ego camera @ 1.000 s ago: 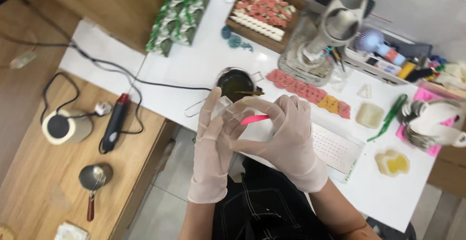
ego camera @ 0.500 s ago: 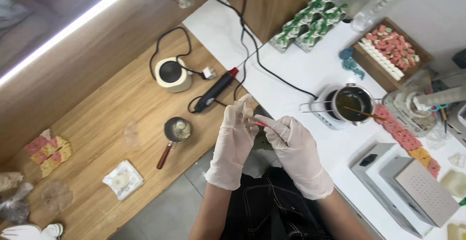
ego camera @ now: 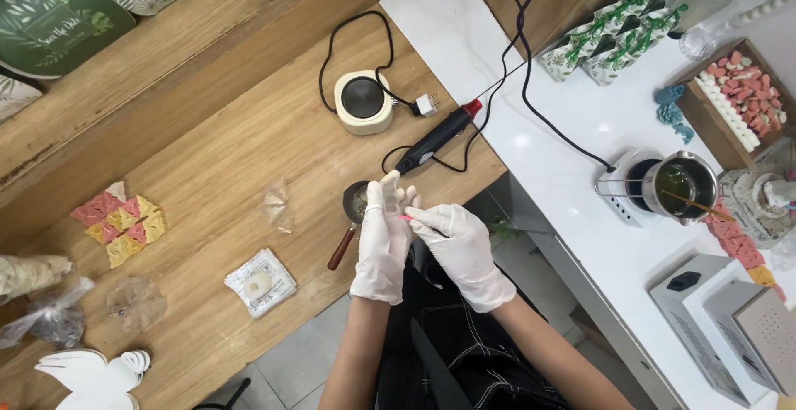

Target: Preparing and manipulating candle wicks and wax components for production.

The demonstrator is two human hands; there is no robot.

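Small round hotplate [ego camera: 363, 101] beside black heat tool [ego camera: 437, 137]; metal melting pot [ego camera: 681, 185] on white counter [ego camera: 539, 153]

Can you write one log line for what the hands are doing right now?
left hand: holds clear mould | right hand: holds pink tool | below: small ladle

A small clear plastic piece [ego camera: 390, 196], flat and roughly rectangular, is held upright near the middle of the frame, just above the wooden bench edge. A thin pink stick [ego camera: 408, 218] is held crosswise just below and right of it, mostly hidden by gloved fingers. Whether the two touch cannot be told.
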